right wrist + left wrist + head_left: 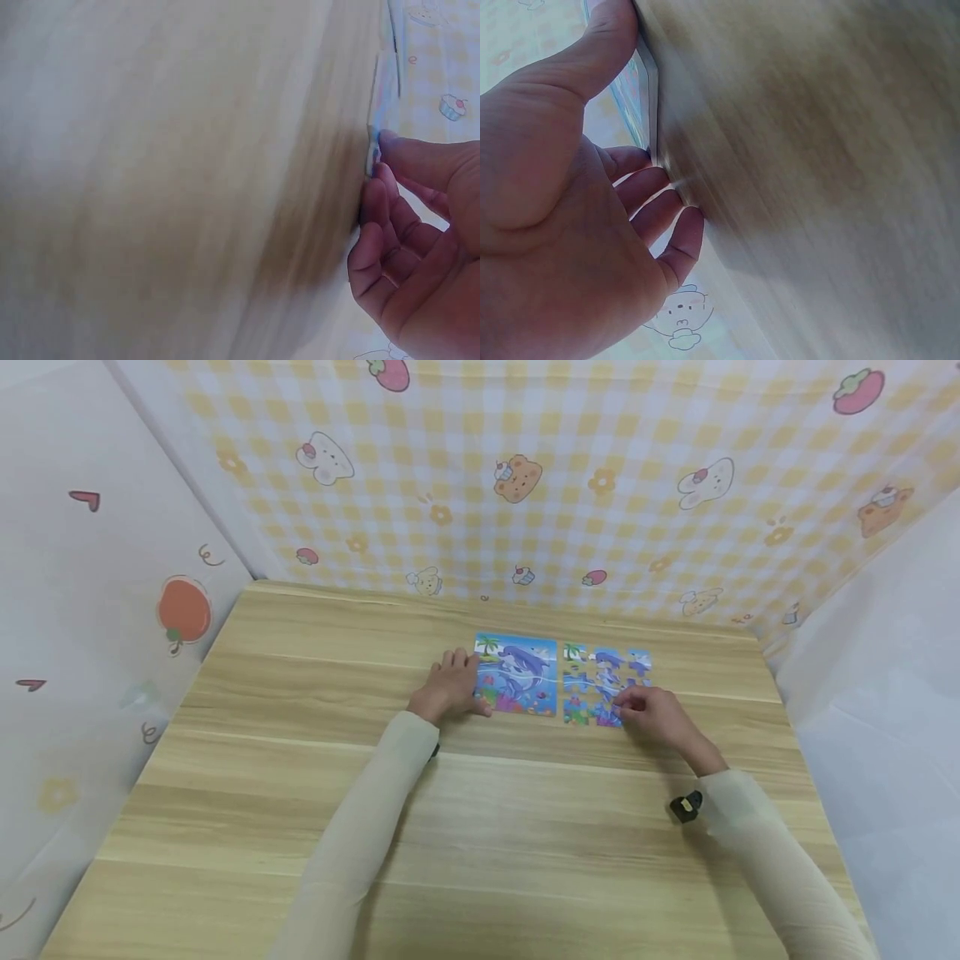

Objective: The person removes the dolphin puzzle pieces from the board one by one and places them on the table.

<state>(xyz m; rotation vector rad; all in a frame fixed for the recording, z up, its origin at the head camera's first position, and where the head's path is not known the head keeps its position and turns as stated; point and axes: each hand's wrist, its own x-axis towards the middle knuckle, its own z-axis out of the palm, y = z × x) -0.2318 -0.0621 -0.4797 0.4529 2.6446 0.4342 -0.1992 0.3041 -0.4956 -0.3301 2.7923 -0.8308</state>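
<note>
A square picture board (534, 685) with purple dolphins, a palm tree and sea plants lies at the far middle of the table. My left hand (447, 683) rests at its left side, fingers spread along the edge and thumb by the lower corner. To the board's right, jigsaw pieces (576, 710) of the same picture lie in rows with gaps between some of them. My right hand (656, 714) is at the lower right of these rows. Its thumb and forefinger pinch a puzzle piece (373, 156), mostly hidden by the fingers in the head view.
The wooden table (510, 827) carries the board and pieces near its back edge. Behind it hangs a yellow checked cloth (465, 502) with cartoon prints. White sheets close off the left and right sides. A small black device (686, 807) sits at the right wrist.
</note>
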